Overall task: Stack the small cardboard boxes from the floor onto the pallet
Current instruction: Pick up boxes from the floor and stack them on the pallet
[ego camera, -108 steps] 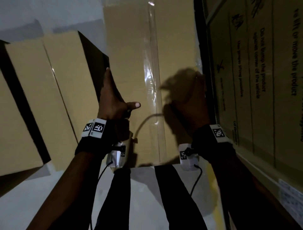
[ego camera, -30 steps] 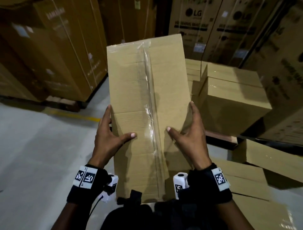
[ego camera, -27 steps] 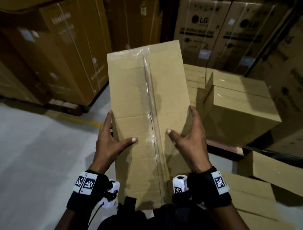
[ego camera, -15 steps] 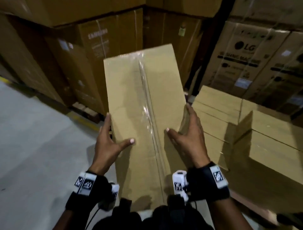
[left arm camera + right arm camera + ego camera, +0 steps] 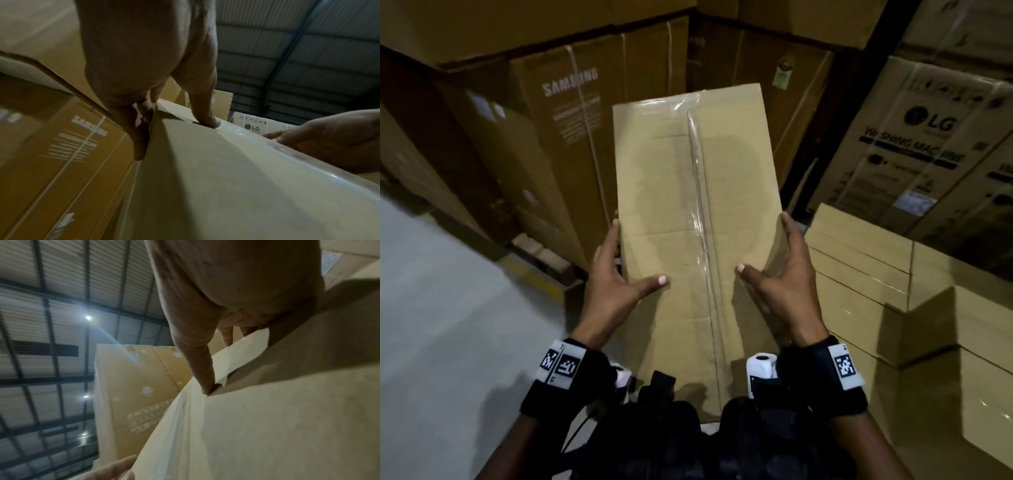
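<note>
Tall Samsung carton (image 5: 571, 130) straight ahead, LG washing-machine cartons (image 5: 914, 144) to the right, grey floor (image 5: 441, 308) on the left. Low stack of plain boxes (image 5: 866, 263) just right of the person, pallet under it not visible. Long taped cardboard box (image 5: 695, 219) held up in front of the chest, clear of everything. Left hand (image 5: 616, 287) and right hand (image 5: 780, 284) clamp its long sides — fingers straight along the edges, thumbs laid flat on the top face
</note>
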